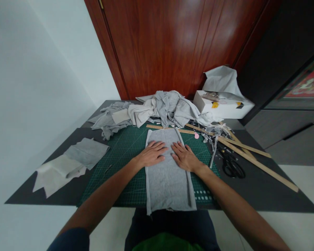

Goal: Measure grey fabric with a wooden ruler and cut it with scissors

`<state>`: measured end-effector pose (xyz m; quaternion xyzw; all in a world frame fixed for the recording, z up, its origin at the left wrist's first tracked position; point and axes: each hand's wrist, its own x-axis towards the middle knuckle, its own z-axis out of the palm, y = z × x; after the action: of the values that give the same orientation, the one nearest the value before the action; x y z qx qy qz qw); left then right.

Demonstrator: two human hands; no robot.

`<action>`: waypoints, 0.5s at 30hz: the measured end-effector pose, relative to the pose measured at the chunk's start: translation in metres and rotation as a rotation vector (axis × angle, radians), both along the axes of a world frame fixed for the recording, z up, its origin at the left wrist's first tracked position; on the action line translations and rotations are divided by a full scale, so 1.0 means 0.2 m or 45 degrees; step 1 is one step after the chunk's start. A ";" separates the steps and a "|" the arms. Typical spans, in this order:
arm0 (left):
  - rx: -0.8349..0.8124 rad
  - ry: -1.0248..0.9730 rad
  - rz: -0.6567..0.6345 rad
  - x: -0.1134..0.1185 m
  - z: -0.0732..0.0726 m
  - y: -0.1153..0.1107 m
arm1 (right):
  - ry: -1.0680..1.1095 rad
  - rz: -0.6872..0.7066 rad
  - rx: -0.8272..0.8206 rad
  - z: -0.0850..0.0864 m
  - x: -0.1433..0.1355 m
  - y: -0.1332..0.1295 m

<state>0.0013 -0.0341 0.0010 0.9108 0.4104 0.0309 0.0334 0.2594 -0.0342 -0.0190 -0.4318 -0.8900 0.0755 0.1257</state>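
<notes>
A long piece of grey fabric (170, 188) lies on the green cutting mat (128, 150), its near end reaching over the table's front edge. Its long sides look folded or rolled inward. Flat on its upper left part rests my left hand (152, 154), fingers stretched out. My right hand (184, 157) lies palm down on the upper right part, fingers spread. Neither hand grips anything. Just beyond the fabric's far end, a wooden ruler (154, 127) lies across the mat, partly covered.
Crumpled grey and white cloth (170, 106) is heaped at the back. A white box (225, 104) stands back right. Black scissors (232, 165), wooden strips (261, 165) and fabric scraps (218, 130) lie on the right. Cut cloth pieces (86, 153) lie on the left.
</notes>
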 end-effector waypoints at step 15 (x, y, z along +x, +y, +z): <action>-0.090 0.029 0.408 -0.47 -0.02 -0.03 | -0.236 -0.303 -0.027 0.01 0.36 0.03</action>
<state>-0.0919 -0.0396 -0.0026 0.8321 0.5517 0.0109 0.0553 0.3312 -0.0277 -0.0171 -0.5407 -0.8394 0.0293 0.0467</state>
